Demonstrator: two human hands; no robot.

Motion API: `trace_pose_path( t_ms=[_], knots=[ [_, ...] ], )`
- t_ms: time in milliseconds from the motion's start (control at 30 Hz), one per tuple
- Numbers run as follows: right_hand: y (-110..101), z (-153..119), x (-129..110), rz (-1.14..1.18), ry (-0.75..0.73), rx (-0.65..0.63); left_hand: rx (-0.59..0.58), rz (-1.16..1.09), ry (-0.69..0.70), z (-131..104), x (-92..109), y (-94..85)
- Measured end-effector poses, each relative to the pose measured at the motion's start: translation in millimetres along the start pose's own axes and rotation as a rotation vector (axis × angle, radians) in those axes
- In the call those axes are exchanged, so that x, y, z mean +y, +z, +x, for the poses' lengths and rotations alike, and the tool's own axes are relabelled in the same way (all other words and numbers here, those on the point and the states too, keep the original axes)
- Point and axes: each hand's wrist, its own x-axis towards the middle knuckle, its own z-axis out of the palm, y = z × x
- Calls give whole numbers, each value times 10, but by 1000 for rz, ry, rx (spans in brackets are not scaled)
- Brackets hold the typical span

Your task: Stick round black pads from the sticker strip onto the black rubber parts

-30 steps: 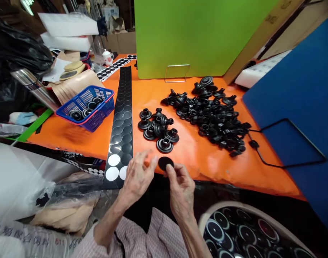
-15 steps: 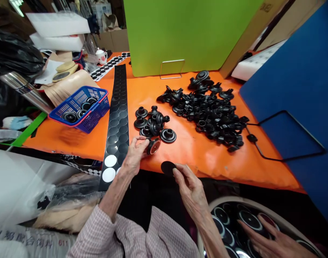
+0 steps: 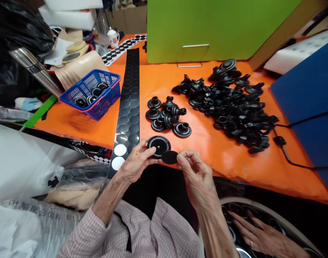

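Near the table's front edge my left hand grips a round black plastic part, its flat face with a pale ring turned up toward me. Between the thumb and fingers of my right hand is a thin black disc sticker, held by its right edge. The disc overlaps the lower right rim of the part in this view; whether they touch I cannot tell. Just beyond lies a small group of black stemmed parts. Left of my left hand runs a sheet of round black stickers, with white spots at its near end.
A large heap of black parts covers the right of the orange table. A blue basket holds several parts. Green and blue boards stand behind. Another person's hand reaches into a tub at lower right.
My left hand has turned the black part so its flat face shows upward. My right hand has brought the disc sticker up and left to it. The view has shifted too.
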Motion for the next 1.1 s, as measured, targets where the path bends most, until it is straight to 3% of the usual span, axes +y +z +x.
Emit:
trace_pose_path(
  t_ms=[333,800,1100],
  knots=[
    [237,-55,139,6,-39,103,-75,15,-59,-108,-25,3],
    [308,-64,157,15,12,137,-86,27,-33,-99,-95,-45],
    [339,-69,228,-80,-45,169,-91,11,-20,-72,-136,-35]
  ],
)
